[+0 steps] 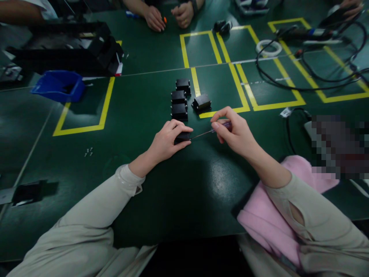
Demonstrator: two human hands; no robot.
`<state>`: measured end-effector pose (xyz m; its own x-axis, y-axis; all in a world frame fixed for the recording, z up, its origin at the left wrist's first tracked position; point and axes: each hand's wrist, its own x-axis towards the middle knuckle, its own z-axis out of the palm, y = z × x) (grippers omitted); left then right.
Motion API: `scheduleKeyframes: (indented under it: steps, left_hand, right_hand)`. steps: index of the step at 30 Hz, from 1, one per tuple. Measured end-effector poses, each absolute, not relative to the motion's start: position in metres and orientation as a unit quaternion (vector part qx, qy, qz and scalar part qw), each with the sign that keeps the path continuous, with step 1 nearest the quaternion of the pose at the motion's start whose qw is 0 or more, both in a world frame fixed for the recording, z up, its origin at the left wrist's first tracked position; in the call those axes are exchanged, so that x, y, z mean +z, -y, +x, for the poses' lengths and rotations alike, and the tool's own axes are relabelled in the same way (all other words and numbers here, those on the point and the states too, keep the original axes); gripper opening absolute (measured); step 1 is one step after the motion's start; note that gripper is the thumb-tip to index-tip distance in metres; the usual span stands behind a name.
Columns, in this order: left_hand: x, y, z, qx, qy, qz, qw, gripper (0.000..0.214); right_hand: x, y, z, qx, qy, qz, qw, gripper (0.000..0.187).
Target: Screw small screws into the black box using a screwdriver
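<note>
My left hand (167,139) is closed around a small black box (182,137) lying on the green table, thumb and fingers on its sides. In my right hand (234,130) is a screwdriver (227,126) with a dark, partly see-through handle. Its thin shaft points left, and the tip meets the right end of the held box. Just beyond stand more black boxes of the same kind: a near one (179,111), one behind it (178,96), and a farther one (183,86). Another black box (201,102) sits tilted to their right, with small bright screws at its corners.
Several loose screws (89,151) lie to the left. Farther off are a blue bin (62,85) and black trays (100,50). A pink cloth (268,223) is under my right forearm. Cables (276,82) loop at the right. A co-worker's hands (170,17) rest across the table.
</note>
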<state>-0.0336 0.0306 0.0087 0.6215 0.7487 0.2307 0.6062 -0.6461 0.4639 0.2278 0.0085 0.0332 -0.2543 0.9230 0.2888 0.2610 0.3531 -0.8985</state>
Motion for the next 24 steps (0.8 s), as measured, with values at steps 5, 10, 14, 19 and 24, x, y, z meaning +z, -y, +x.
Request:
scheduleKeyframes:
  steps: [5,10,14,19,24]
  left_hand:
    - [0.0098,-0.0302,-0.0327,0.199,-0.389,0.882,0.176,0.032]
    - [0.0107,-0.0297,-0.0323,0.2,-0.39,0.881,0.176,0.032]
    - [0.0095,-0.0302,-0.0328,0.2,-0.388,0.883,0.17,0.032]
    - [0.008,-0.0306,-0.0331,0.206,-0.384,0.885,0.165,0.032]
    - [0.0089,-0.0302,-0.0327,0.203,-0.386,0.884,0.167,0.032]
  right_hand:
    - [0.0331,-0.0077,0.2277,0.366,0.701,-0.424,0.441,0.008]
    - [0.0335,-0.0079,0.228,0.352,0.709,-0.425,0.439,0.011]
    - [0.0329,-0.0087,0.2277,0.378,0.696,-0.426,0.437,0.011]
    - [0.0324,-0.0087,0.2279,0.345,0.709,-0.423,0.447,0.014]
    - [0.0328,-0.0088,0.2281,0.357,0.704,-0.429,0.439,0.008]
